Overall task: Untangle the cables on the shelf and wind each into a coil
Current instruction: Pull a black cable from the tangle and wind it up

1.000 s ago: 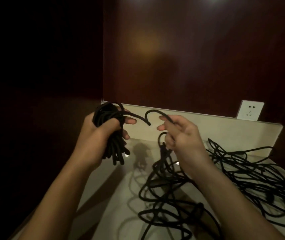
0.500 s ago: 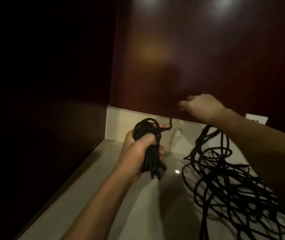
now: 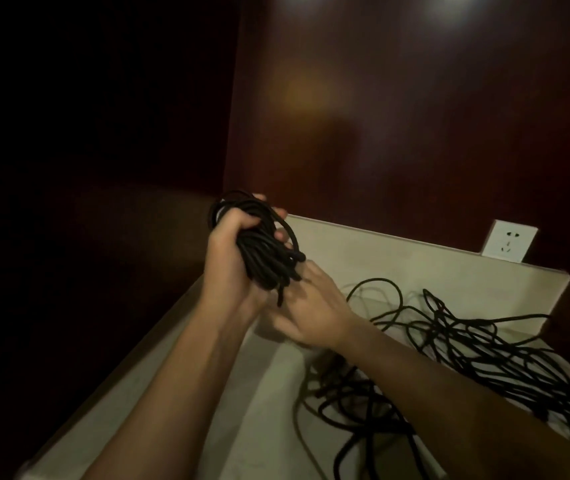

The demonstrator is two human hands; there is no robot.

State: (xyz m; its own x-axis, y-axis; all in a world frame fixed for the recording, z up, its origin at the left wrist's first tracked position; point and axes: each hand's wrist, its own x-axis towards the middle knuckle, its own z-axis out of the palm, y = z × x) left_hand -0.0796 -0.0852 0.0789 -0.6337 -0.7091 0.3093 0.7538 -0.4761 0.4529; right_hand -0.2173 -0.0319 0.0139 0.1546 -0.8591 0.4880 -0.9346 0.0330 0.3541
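Head view, coil: a bundle of black cable (image 3: pixel 262 251) wound into a tight hank, held up above the back left corner of the shelf, clear of its surface; several loop ends stick out at its lower right side.
Head view, left hand: the left hand (image 3: pixel 231 261) is wrapped around the middle of the coil, fingers curled over the top of the strands and thumb side toward the camera, a firm grip.
Head view, right hand: the right hand (image 3: pixel 311 306) sits just under and right of the coil, back of the hand up, fingers spread and fairly straight; the fingertips reach to the loop ends, but motion blur makes it impossible to tell whether they pinch a strand.
Head view, loose cables: a sprawl of tangled black cable (image 3: pixel 477 348) lies over the right half of the shelf, from near the back ledge to the front right edge; the right forearm crosses over its near part and hides it there.
Head view, shelf: a pale surface (image 3: pixel 159 393), bare along its left edge, with a raised pale ledge (image 3: pixel 397 258) along the back.
Head view, socket: a white wall outlet (image 3: pixel 508 245) stands behind the ledge toward the back right corner, well apart from both hands.
Head view, surroundings: dark glossy wood panelling (image 3: pixel 415 116) closes the back, carrying blurred light reflections; the left side is too dark to read.
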